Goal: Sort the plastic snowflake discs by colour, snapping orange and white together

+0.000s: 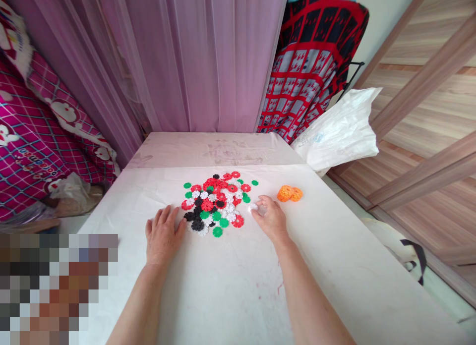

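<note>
Pile: red, black, green and white notched discs, heaped loosely on the surface; this pile [213, 203] is the landmark.
White disc: just right of the pile, this white disc [253, 207] is partly covered by fingers; whether it is lifted cannot be told.
Right hand: right of the pile, the right hand [273, 220] has its grip nearly closed, thumb and fingertips on the white disc.
Left hand: at the pile's near left edge, the left hand [162, 235] lies palm down, grip loosely spread, holding nothing visible; its thumb is just beside black discs.
Orange discs: bunched right of the pile, past the right hand, orange discs [286, 193] overlap.
Surface: pale surface [223, 290] under the pile.
Bag: white bag [336, 132], beyond the pile to the right.
Curtain: purple curtain [208, 62], behind the pile.
</note>
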Demonstrator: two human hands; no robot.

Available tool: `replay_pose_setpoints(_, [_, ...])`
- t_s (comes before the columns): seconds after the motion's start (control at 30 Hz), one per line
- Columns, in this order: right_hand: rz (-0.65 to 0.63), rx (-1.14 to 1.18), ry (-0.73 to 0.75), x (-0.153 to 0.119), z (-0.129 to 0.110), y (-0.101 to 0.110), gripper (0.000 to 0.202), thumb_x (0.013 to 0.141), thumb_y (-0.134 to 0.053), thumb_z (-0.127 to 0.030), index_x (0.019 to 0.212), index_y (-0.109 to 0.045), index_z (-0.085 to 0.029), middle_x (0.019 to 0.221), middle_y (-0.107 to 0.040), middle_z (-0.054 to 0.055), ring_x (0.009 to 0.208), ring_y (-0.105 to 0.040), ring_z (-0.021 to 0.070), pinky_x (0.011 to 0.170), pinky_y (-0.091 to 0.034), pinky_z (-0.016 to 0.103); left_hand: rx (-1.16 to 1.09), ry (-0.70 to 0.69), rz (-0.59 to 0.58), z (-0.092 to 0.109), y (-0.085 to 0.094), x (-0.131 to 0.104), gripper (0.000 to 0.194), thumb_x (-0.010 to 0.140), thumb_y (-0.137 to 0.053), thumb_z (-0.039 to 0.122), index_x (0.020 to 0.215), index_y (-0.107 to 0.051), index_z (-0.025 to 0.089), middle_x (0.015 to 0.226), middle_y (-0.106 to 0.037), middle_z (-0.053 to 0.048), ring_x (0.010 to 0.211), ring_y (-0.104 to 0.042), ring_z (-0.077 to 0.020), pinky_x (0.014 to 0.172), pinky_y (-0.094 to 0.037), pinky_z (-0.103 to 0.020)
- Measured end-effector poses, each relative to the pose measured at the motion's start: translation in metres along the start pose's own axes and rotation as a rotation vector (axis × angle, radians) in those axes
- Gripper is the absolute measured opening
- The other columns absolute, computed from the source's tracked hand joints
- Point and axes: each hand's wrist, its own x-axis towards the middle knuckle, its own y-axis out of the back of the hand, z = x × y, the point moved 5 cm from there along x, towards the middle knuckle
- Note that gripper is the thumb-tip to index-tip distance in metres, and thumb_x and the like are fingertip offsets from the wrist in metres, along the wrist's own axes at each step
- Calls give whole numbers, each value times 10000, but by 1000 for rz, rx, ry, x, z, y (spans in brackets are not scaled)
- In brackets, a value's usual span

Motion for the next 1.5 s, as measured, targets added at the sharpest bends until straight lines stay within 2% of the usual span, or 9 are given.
replay_pose_setpoints(0.23, [67,0,85,-5,-16,5,228,773,-596,-269,994,-650,-251,898,-750,20,843,-651,215,823,-509,354,7,10,-15,0,1,0,507,979,-385,433,1405,-549,212,1533,-484,-104,1443,-372,-309,1187,-257,-556])
replay_pose_setpoints(0.33, [-25,-3,173,-13,-36,-6,168,799,-570,-207,924,-663,-269,869,-744,-1,784,-654,179,771,-506,299,2,8,-10,0,2,-1,500,978,-389,426,1401,-553,218,1530,-487,-106,1442,-373,-307,1186,-258,-552])
replay_pose_setpoints(0.47, [-164,-80,255,-24,-58,-25,142,804,-632,-218,928,-669,-277,891,-745,6,883,-657,196,759,-500,283,-8,8,9,1,2,-1,481,972,-409,420,1392,-562,241,1521,-498,-99,1434,-382,-301,1181,-264,-549])
replay_pose_setpoints(0.6, [-201,-158,285,-28,-67,-32,204,772,-691,-235,974,-667,-258,952,-743,43,967,-636,237,786,-502,314,-3,6,3,1,1,-1,489,974,-405,420,1393,-559,222,1525,-492,-105,1437,-378,-307,1183,-259,-552])
replay_pose_setpoints(0.8, [-201,-149,291,-29,-72,-35,259,762,-661,-182,1013,-652,-247,956,-744,44,951,-638,238,800,-500,330,-5,5,-3,1,2,-1,490,975,-402,422,1395,-559,223,1526,-491,-107,1439,-377,-306,1185,-259,-549])
replay_pose_setpoints(0.93, [-113,-31,224,-22,-60,-21,294,756,-653,-218,1046,-631,-259,980,-746,20,926,-654,217,819,-509,332,-5,10,13,1,1,-1,480,972,-404,419,1391,-562,245,1521,-499,-96,1436,-380,-295,1182,-263,-538])
replay_pose_setpoints(1.07, [78,25,43,-8,-24,6,310,753,-635,-315,1057,-610,-260,977,-749,23,897,-661,223,835,-515,365,3,6,14,1,1,-1,485,973,-395,425,1390,-562,241,1523,-498,-95,1435,-381,-294,1182,-263,-536])
replay_pose_setpoints(1.2, [111,33,-60,0,1,15,358,726,-628,-352,1067,-595,-247,974,-750,32,884,-660,230,834,-514,386,12,11,2,1,2,-1,493,976,-384,426,1394,-558,230,1527,-493,-97,1439,-381,-295,1185,-265,-533])
replay_pose_setpoints(1.5, [74,-2,-13,-3,-5,4,330,733,-637,-343,1052,-609,-259,950,-753,15,895,-655,226,827,-504,367,23,20,-41,3,4,0,514,986,-364,430,1418,-534,210,1546,-469,-89,1456,-356,-305,1197,-241,-545])
